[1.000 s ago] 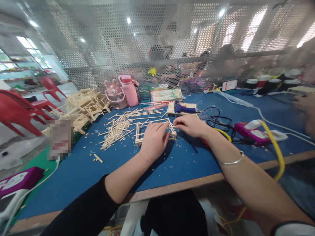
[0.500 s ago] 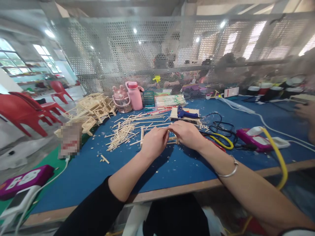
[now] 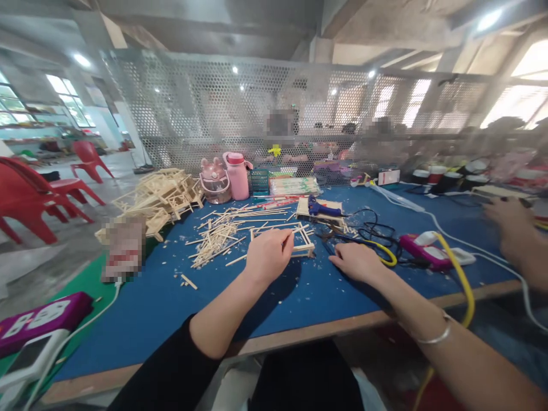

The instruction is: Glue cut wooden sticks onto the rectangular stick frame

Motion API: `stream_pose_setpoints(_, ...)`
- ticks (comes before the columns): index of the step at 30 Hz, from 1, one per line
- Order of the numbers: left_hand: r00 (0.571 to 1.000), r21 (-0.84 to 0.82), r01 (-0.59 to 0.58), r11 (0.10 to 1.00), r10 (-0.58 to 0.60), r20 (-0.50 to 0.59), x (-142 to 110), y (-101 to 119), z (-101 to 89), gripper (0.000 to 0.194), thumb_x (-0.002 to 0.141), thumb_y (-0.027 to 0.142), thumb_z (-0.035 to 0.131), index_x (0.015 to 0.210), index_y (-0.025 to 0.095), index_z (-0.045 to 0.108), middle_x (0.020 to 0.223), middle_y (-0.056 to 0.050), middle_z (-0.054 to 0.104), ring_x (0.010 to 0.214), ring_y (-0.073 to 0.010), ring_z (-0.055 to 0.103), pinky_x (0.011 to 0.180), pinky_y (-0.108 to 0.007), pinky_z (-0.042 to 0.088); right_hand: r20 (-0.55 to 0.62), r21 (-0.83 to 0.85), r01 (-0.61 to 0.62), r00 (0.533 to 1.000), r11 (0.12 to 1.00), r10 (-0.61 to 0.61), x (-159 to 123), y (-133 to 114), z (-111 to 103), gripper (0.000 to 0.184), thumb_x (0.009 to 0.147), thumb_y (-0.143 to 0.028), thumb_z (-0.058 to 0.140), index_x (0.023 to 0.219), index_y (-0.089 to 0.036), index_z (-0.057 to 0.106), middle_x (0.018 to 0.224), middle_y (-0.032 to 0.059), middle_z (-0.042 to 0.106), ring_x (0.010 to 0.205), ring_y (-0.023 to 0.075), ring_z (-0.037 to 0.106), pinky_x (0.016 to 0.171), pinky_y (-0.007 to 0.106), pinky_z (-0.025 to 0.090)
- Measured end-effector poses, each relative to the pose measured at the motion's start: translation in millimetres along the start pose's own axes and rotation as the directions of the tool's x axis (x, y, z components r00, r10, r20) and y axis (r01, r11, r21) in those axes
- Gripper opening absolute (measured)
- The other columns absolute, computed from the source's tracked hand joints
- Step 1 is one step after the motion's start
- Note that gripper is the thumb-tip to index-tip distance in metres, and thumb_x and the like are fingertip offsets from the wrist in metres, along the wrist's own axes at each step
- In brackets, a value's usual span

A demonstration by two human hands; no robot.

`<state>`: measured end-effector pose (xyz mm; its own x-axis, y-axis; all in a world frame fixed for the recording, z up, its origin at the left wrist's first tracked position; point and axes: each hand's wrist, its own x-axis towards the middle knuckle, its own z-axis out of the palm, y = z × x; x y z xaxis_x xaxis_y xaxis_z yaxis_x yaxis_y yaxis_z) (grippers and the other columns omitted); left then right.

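My left hand (image 3: 269, 258) is closed in a pinch, with a thin wooden stick (image 3: 297, 230) at its fingertips. Just beyond the hand, and partly covered by it, a small wooden stick frame (image 3: 305, 249) rests on the blue tabletop. My right hand (image 3: 358, 261) is low over the table to the right of the frame, thumb and forefinger slightly apart. Its other fingers are hidden, and dark tool handles lie right by it. Behind the frame, a blue glue gun (image 3: 324, 208) lies on a wooden piece (image 3: 302, 211).
Loose wooden sticks (image 3: 216, 237) lie to the left, with a pile of finished wooden frames (image 3: 165, 197) beyond. A pink bottle (image 3: 237, 177) stands at the back. Purple power strips (image 3: 422, 251) and cables are at the right. Another person's hand (image 3: 505, 220) is at far right.
My right hand has parted from the left and moved right and down beside the tool handles. My left hand stays at the frame. The view has tilted up slightly.
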<state>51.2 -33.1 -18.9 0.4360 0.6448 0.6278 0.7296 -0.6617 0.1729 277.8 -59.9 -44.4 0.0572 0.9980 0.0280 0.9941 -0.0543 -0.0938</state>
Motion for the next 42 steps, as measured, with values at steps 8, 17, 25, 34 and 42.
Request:
stream_pose_setpoints(8, 0.985, -0.167, -0.157, 0.973, 0.166, 0.039, -3.2, 4.6, -12.6, 0.027, 0.091, 0.028, 0.039, 0.087, 0.019, 0.064, 0.085, -0.004, 0.069, 0.085, -0.0176, 0.063, 0.074, -0.028, 0.046, -0.272, 0.361, -0.084, 0.943, 0.929, 0.191, -16.1, 19.2, -42.7, 0.026, 0.091, -0.035, 0.032, 0.079, -0.019, 0.049, 0.065, 0.0039, 0.055, 0.058, 0.0158, 0.053, 0.051, 0.025, 0.035)
stream_pose_setpoints(17, 0.928, -0.458, -0.207, 0.865, 0.321, 0.187, -0.8, 11.4, -37.1, 0.028, 0.092, 0.028, 0.041, 0.089, 0.018, 0.067, 0.099, -0.009, 0.065, 0.117, -0.0216, 0.05, 0.085, -0.029, 0.044, -0.041, 0.894, -0.061, 0.975, -0.443, -0.217, -52.5, -26.5, -54.7, 0.031, 0.079, -0.041, 0.062, 0.067, -0.02, 0.041, 0.047, -0.0111, 0.02, 0.038, 0.004, 0.011, 0.033, 0.014, 0.016)
stream_pose_setpoints(25, 0.902, -0.552, -0.17, 0.816, 0.354, 0.246, 3.4, 6.7, -44.0, 0.029, 0.091, 0.031, 0.043, 0.098, 0.02, 0.069, 0.068, -0.001, 0.053, 0.066, -0.012, 0.048, 0.062, -0.023, 0.037, -0.353, 0.859, 0.196, 0.896, -0.472, -0.27, -47.8, -41.0, -31.6, 0.042, 0.054, -0.012, 0.06, 0.094, -0.024, 0.056, 0.125, 0.0049, 0.053, 0.12, 0.0223, 0.044, 0.097, 0.038, 0.038)
stream_pose_setpoints(34, 0.91, -0.754, 0.028, 0.656, 0.295, 0.291, -2.3, 14.3, -29.4, 0.03, 0.088, 0.037, 0.048, 0.097, 0.018, 0.07, 0.069, -0.002, 0.061, 0.064, -0.0119, 0.053, 0.063, -0.023, 0.042, -0.401, 0.876, 0.217, 0.825, -0.431, -0.399, -47.3, -54.7, -39.2, 0.091, 0.047, -0.013, 0.052, 0.134, -0.027, 0.031, 0.126, 0.0082, 0.053, 0.122, 0.0274, 0.044, 0.102, 0.051, 0.031)
stream_pose_setpoints(42, 0.919, -0.802, 0.369, 0.469, -0.312, 0.24, 8.8, -13.1, -10.9, 0.037, 0.079, 0.048, 0.056, 0.085, 0.014, 0.069, 0.065, -0.002, 0.063, 0.042, -0.0049, 0.032, 0.04, -0.019, 0.024, -0.245, 0.798, 0.352, 0.931, 0.49, -0.269, -42.4, -15.3, -33.9, 0.085, 0.059, -0.007, 0.047, 0.14, -0.025, 0.031, 0.142, 0.0051, 0.039, 0.13, 0.0256, 0.036, 0.11, 0.047, 0.022)
